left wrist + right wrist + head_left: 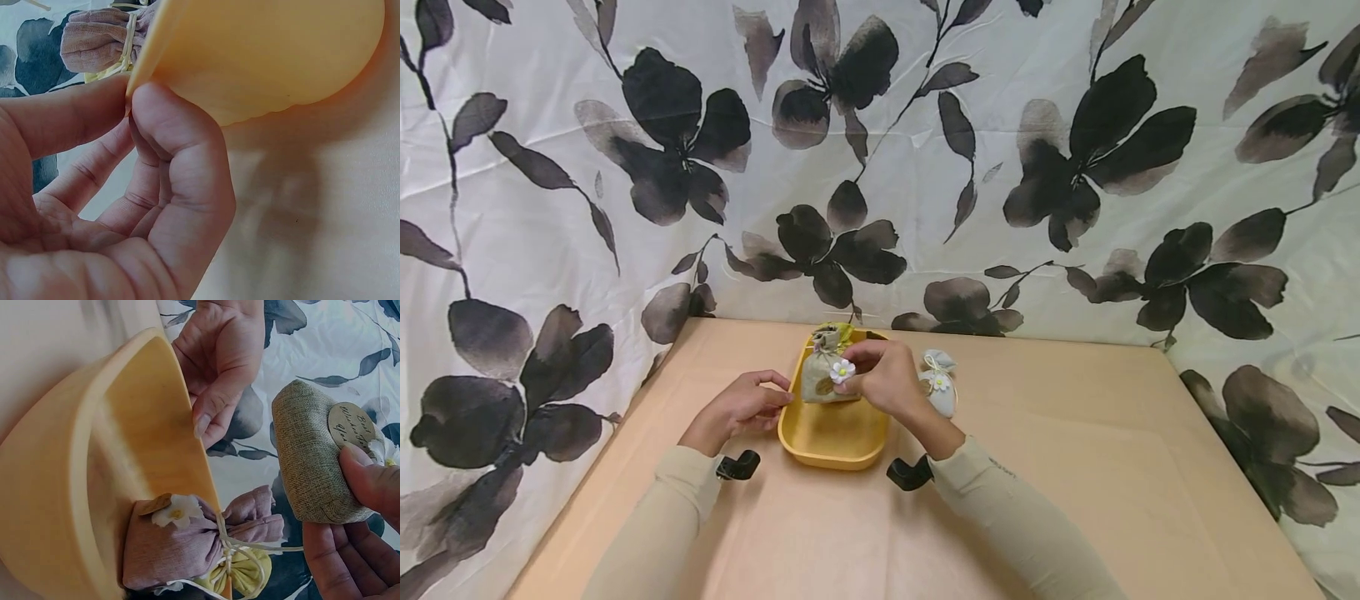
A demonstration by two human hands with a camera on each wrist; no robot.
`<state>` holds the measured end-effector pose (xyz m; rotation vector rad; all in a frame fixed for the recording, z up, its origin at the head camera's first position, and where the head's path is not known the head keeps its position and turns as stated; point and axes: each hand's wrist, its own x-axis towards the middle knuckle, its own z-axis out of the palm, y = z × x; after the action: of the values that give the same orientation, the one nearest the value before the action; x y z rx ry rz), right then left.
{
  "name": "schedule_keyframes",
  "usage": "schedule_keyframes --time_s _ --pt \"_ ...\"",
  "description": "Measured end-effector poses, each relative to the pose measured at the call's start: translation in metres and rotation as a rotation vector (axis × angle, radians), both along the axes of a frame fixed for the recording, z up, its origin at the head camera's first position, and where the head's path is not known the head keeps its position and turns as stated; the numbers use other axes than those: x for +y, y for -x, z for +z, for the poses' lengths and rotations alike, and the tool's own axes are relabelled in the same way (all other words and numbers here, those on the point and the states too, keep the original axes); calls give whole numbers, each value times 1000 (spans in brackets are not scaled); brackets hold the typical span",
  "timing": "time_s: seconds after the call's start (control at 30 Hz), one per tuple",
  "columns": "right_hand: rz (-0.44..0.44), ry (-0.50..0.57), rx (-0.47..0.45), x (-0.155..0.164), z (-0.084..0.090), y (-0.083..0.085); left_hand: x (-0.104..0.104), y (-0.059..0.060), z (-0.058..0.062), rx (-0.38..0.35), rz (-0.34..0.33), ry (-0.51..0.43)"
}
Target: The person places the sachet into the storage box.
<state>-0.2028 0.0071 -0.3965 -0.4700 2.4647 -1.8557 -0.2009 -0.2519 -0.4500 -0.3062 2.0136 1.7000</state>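
My left hand [745, 408] pinches the left rim of a yellow plastic tray [835, 461] between thumb and fingers. Over the tray's far half, my right hand [887, 382] holds a beige burlap drawstring pouch [306, 450], thumb on one side and fingers on the other. A round handwritten tag [350, 425] and a white flower decorate that pouch. Inside the tray, in the right wrist view, lies a mauve drawstring pouch [165, 550] with its own white flower. Beside it shows a yellow pouch [255, 572], partly hidden behind white cords.
A pale grey-blue pouch [938, 402] with a white flower stands on the table [1075, 483], right of the tray and just behind my right wrist. White cloth [940, 183] with dark flowers hangs along the table's back and sides.
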Motion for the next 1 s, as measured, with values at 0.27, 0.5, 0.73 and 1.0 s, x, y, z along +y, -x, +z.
schedule_keyframes --time_s 0.27,0.5,0.73,1.0 --pt "-1 1 22 -4 0 2 0 5 2 1 -11 -5" --pt "2 -8 39 -8 -4 0 -1 4 0 4 -13 -10" --pt "-6 -5 19 -14 -6 0 -2 2 -1 10 -16 -11" --pt "-5 -12 26 -16 -10 0 -3 2 -3 14 -13 -22"
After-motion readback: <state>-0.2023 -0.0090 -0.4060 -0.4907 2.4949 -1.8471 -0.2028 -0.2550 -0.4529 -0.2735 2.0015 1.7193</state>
